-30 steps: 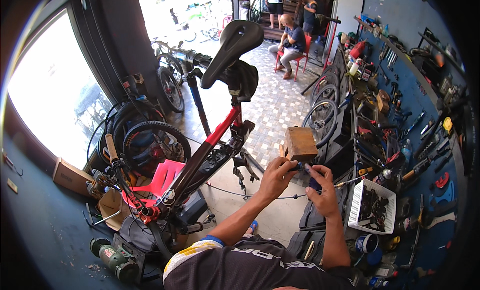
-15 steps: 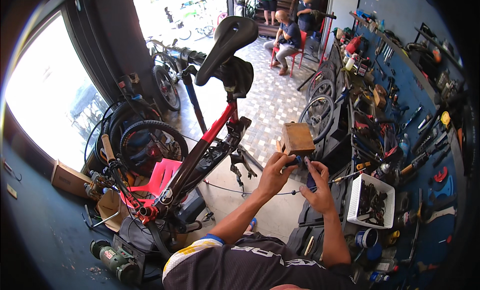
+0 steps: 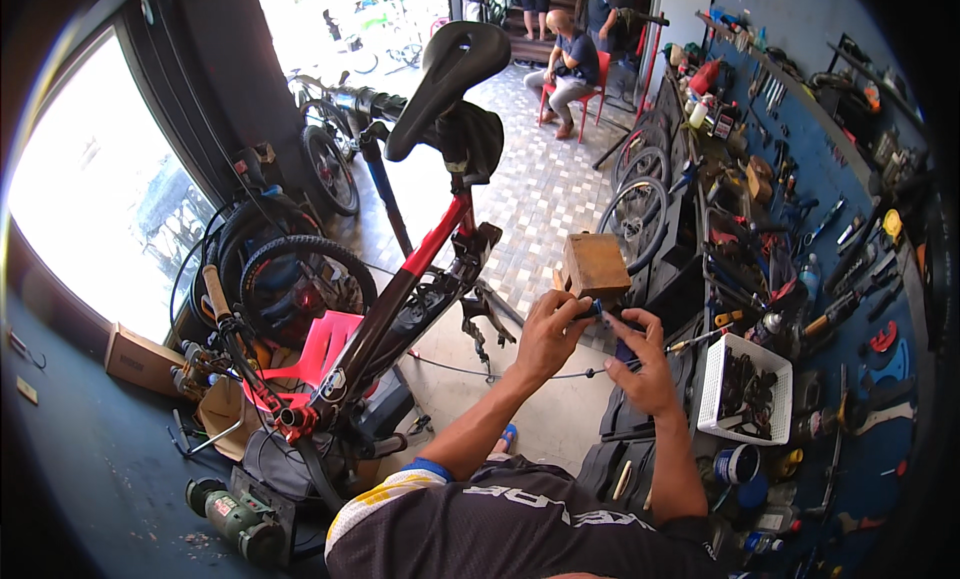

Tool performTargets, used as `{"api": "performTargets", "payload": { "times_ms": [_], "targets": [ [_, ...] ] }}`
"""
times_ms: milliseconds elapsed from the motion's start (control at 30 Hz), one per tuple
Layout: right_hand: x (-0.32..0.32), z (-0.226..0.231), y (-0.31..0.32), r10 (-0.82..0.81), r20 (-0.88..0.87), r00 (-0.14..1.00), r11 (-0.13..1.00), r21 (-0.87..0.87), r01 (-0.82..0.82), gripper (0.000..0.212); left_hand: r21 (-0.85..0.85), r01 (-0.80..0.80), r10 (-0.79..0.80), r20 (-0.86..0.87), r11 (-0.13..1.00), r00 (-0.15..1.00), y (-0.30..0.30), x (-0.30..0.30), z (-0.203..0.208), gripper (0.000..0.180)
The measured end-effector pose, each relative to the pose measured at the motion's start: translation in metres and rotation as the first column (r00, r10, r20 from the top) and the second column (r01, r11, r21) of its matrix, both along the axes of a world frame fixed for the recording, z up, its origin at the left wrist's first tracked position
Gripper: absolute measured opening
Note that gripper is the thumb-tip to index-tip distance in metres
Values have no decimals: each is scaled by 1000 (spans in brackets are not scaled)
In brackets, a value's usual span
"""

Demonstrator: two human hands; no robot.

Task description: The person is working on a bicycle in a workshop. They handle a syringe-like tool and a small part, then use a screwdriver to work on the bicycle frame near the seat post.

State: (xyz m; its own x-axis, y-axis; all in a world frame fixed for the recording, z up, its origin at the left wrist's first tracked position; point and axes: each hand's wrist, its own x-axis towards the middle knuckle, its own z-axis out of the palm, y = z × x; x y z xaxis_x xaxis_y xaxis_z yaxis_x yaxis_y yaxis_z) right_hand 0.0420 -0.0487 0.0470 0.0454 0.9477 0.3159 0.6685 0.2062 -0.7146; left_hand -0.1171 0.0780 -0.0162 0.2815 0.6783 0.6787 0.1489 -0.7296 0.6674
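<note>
My left hand [image 3: 548, 331] is closed in a pinch on a small blue and dark part [image 3: 597, 307], too small to name. My right hand [image 3: 642, 367] is just to the right, palm turned in, its fingers and thumb apart and nothing visibly held. Its fingertips come close to the small part; whether they touch it I cannot tell. Right beyond my hands stands a brown wooden block [image 3: 597, 266]. A thin dark cable [image 3: 540, 375] runs sideways below my hands. To the left, a red and black bicycle frame [image 3: 425, 264] with a black saddle [image 3: 450, 74] stands tilted.
A white plastic basket [image 3: 710, 387] of dark parts is on the cluttered bench at right, with tools along the blue wall [image 3: 790, 19]. A pink chair [image 3: 325, 344] and a bench grinder [image 3: 232, 519] are at left. A seated person [image 3: 572, 64] is farther back.
My right hand's fingers have spread and drawn slightly away from the small part. My left hand keeps its pinch and has shifted slightly. The whole view has moved a little.
</note>
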Motion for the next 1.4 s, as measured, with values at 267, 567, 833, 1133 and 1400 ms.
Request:
{"api": "performTargets", "payload": {
  "times_ms": [267, 567, 833, 1133, 1400],
  "targets": [
    [-1, 2, -14, -35, 46, 998, 999, 4, 35, 67, 91, -39, 45, -59, 995, 997, -2, -3, 5, 31],
    [141, -36, -150, -725, 252, 641, 687, 194, 700, 62, -208, 77, -87, -40, 975, 995, -5, 4, -8, 28],
    [192, -42, -273, -880, 368, 301, 430, 347, 834, 53, -541, 199, -295, -96, 817, 951, -26, 45, -25, 23],
    [201, -56, -367, -627, 718, 301, 286, -146, 947, 57, -620, 539, -633, 87, 570, 769, -67, 99, -46, 27],
    [216, -117, -349, -421, 808, 412, 225, -347, 910, 80, -601, 596, -728, 35, 532, 685, -80, 119, -48, 29]
  ]
}}
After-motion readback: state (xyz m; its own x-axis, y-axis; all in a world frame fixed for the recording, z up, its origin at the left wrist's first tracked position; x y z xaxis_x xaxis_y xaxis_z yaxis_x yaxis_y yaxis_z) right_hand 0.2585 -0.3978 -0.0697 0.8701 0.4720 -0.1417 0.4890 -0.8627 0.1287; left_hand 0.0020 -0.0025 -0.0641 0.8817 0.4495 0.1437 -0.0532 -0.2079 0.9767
